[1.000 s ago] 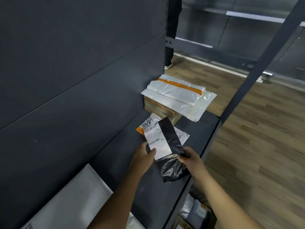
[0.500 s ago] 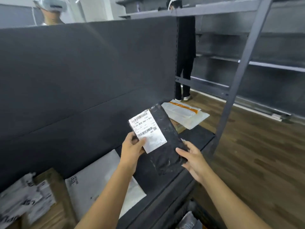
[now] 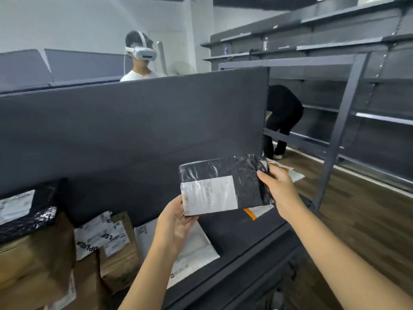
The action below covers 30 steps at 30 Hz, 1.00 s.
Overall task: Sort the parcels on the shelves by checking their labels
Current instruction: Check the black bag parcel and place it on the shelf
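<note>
Two hands hold one black parcel [image 3: 223,173] up in front of the back panel [image 3: 134,130], clear of the shelf [image 3: 245,233], w/ its white label [image 3: 209,195] turned to the camera. The left hand [image 3: 176,222] pinches the lower left corner, thumb at the label's edge. The right hand [image 3: 279,191] grips the crumpled right end, fingers wrapped round it. Both grips are closed on the same parcel, neither free.

Step in hand, as I read it: checking the label. The print is too blurred here to read, so I can't say where it belongs. Next move prob. calls for picking a spot, then letting one grip go & carrying the parcel w/ the other to the matching pile. It looks like soft plastic film, likely to sag or slip if held by a corner only (better to take it by the thicker middle).

Shelf: a dark grey flat board. Right below the left hand lies a white mailer [image 3: 196,245], flat. Left of it stand brown boxes [image 3: 118,260] w/ white printed bags [image 3: 98,236] leaning on them. At far left a second black bag [image 3: 29,209] w/ a white label sits on top of a bigger box. Under the held parcel's right side, an orange-edged mailer [image 3: 257,211] lies on the shelf.

Room: wood-look floor [image 3: 368,209] on the right, rows of grey racks [image 3: 357,86] beyond. A person in a headset [image 3: 140,57] stands behind the panel; a person in black [image 3: 283,117] bends down past the shelf's end.
</note>
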Tool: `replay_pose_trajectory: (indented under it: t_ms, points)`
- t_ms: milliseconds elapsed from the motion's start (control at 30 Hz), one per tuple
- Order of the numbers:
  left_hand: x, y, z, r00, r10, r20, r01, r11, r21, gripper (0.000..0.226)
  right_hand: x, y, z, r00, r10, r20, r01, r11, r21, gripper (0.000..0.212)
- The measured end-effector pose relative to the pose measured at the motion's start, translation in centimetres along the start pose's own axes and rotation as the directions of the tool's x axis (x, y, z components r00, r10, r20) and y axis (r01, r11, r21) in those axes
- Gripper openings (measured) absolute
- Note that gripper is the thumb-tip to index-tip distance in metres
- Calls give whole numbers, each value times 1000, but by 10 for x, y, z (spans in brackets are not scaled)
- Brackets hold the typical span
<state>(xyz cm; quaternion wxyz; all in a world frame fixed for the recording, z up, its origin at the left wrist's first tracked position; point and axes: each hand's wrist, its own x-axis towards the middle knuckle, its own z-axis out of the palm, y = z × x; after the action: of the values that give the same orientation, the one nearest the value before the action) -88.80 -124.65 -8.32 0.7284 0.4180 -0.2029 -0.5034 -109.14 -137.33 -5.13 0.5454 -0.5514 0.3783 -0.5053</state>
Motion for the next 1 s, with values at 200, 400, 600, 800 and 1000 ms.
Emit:
replay_pose_trajectory:
  t_ms: [200, 400, 600, 800, 1000]
  points:
    - [-6, 31, -18, 992, 102, 80, -125, 915, 384, 15, 14, -14, 25, 998, -60, -24, 56, 989, -140, 19]
    - [-10, 36, -41, 991, 133, 5, -125, 913, 388, 12, 18, -8, 58, 1000, -16, -25, 14, 996, -86, 7]
    - [-9, 16, -63, 963, 11, -270, -18, 1000, -23, 12, -5, 28, 102, 916, 267, 299, -305, 948, 88, 29]
    - [-13, 0, -90, 960, -88, -267, 58, 991, -118, 15, -14, 51, 162, 901, 276, 336, -253, 961, -113, 22]
    - [-6, 10, -138, 948, -102, -301, 107, 994, -1, 23, -8, 77, 201, 865, 339, 370, -285, 939, -194, 22]
